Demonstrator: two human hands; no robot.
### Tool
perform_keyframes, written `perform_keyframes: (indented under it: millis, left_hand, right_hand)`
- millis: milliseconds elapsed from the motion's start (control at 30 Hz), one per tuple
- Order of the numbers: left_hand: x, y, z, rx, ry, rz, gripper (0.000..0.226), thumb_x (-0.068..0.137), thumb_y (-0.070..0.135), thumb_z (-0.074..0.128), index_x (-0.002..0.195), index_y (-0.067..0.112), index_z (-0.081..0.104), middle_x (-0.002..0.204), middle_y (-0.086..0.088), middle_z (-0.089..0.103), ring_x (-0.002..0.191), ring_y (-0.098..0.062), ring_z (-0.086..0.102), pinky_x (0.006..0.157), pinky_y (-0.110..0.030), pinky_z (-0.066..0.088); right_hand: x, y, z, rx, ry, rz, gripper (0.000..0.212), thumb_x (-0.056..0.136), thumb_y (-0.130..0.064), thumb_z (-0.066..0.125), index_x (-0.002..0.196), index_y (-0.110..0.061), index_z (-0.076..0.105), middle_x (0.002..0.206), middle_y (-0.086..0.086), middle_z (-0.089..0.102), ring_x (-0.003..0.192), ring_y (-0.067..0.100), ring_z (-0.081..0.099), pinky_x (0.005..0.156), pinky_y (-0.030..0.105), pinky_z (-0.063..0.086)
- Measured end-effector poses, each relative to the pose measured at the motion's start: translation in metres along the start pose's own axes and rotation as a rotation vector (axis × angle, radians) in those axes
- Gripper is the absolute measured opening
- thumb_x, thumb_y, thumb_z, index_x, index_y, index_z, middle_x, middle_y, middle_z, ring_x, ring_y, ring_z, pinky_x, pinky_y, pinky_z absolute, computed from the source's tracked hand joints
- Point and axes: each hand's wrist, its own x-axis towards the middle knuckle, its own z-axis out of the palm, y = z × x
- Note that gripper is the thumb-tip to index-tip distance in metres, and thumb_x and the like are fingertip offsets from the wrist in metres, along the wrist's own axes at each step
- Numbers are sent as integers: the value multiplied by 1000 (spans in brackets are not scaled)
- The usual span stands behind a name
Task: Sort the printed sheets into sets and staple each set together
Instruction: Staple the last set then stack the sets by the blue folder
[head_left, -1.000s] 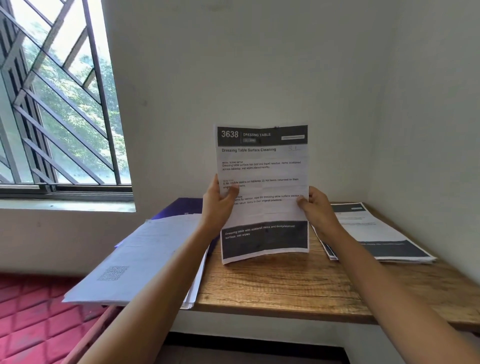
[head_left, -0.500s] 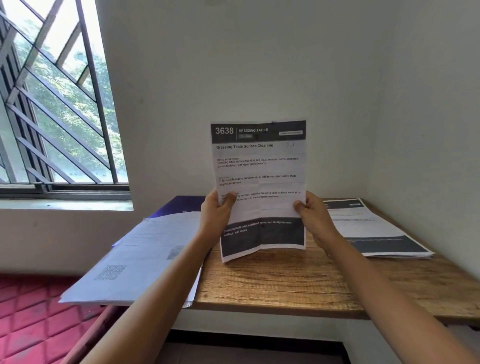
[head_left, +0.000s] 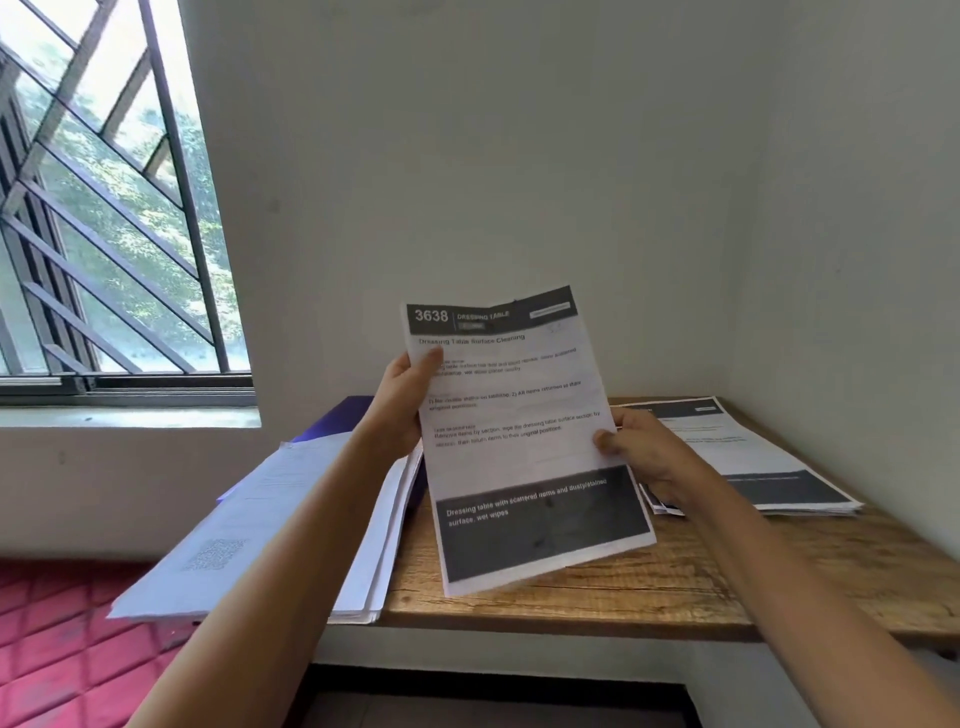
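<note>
You're pinching the 3638 sheet by both side edges, left hand high, right hand lower, tilted above the table. Risk: misfile it and a set gets mixed (also the left stack overhangs the edge; an elbow nudge could tip it).

Sheet pinched between my left hand and right hand: thin matt paper, creased along its fold lines, dark printed bands flat and without shine.
Tabletop under both hands: wood, open streaky grain, matt brown.
Stack left of my left hand: plain white paper, smooth.
Folder just beyond that hand: purple with a slight sheen, possibly plastic; too little shows.
Pile past my right hand: the same matt printed paper.
Window bars far left: dark painted metal.
Wall ahead: matt paint.
</note>
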Motion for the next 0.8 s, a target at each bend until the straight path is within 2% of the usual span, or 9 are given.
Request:
perform_keyframes:
  millis: [133, 233, 300, 400, 500, 567, 633, 700, 800]
  left_hand:
    - [9, 2, 0, -98, 87, 21, 15, 102, 22, 46, 108, 13, 56, 90, -8, 70, 67, -17, 71, 54, -32, 57]
    - [11, -2, -1, -132, 119, 45, 20, 103, 19, 44, 117, 20, 58, 88, -5, 69, 68, -16, 69, 59, -35, 60]
    - [11, -7, -2, -126, 139, 41, 20, 103, 19, 44, 115, 23, 60, 89, -5, 68, 69, -15, 67, 64, -34, 61]
    - [10, -16, -3, -127, 177, 24, 21, 103, 16, 43, 107, 22, 63, 88, -6, 66, 68, -15, 65, 61, -32, 60]
    - [10, -27, -3, -118, 211, 14, 24, 103, 14, 42, 102, 22, 64, 87, -7, 66, 68, -18, 64, 61, -33, 60]
    - [8, -36, -2, -90, 213, 3, 24, 103, 14, 42, 103, 22, 64, 87, -7, 66, 69, -18, 64, 64, -35, 59]
    - [6, -45, 0, -54, 204, -15, 24, 103, 14, 43, 105, 22, 65, 87, -7, 67, 70, -19, 65, 69, -37, 59]
    - [3, -54, 4, -11, 192, -25, 24, 103, 13, 43, 106, 22, 65, 88, -8, 68, 71, -19, 65, 74, -39, 57]
    - [-4, -65, 12, 90, 190, 16, 22, 103, 10, 42, 109, 17, 62, 87, -6, 67, 68, -16, 63, 64, -29, 57]
  right_hand:
    - [-7, 2, -5, -15, -68, 100, 25, 95, 1, 49, 105, -14, 66, 112, 10, 69, 105, 29, 63, 99, 48, 47]
    - [-15, 1, -7, 6, -120, 146, 24, 94, 4, 47, 104, -10, 64, 113, 12, 67, 105, 29, 62, 94, 44, 50]
    - [-19, 1, -8, 12, -143, 178, 24, 94, 6, 46, 105, -6, 64, 113, 15, 66, 103, 30, 62, 89, 40, 52]
    - [-20, 4, -10, -14, -163, 227, 25, 92, 7, 49, 111, 0, 64, 112, 17, 67, 107, 33, 62, 95, 45, 50]
    - [-16, 3, -12, -151, -159, 255, 19, 89, 6, 55, 103, -1, 66, 109, 17, 69, 102, 32, 65, 97, 46, 49]
    - [-15, -3, -10, -459, -86, 179, 15, 87, -3, 62, 101, -4, 66, 103, 13, 70, 98, 30, 65, 90, 40, 51]
    - [-13, -9, 0, -700, 109, 27, 24, 87, -11, 64, 109, -4, 61, 106, 8, 65, 98, 27, 62, 78, 35, 48]
    - [-9, -16, 15, -643, 234, -226, 24, 89, -12, 63, 112, -9, 59, 109, 6, 64, 94, 22, 60, 74, 29, 45]
    - [1, -31, 42, -462, 160, -488, 26, 88, -9, 65, 114, -12, 65, 113, 3, 68, 103, 15, 62, 93, 28, 47]
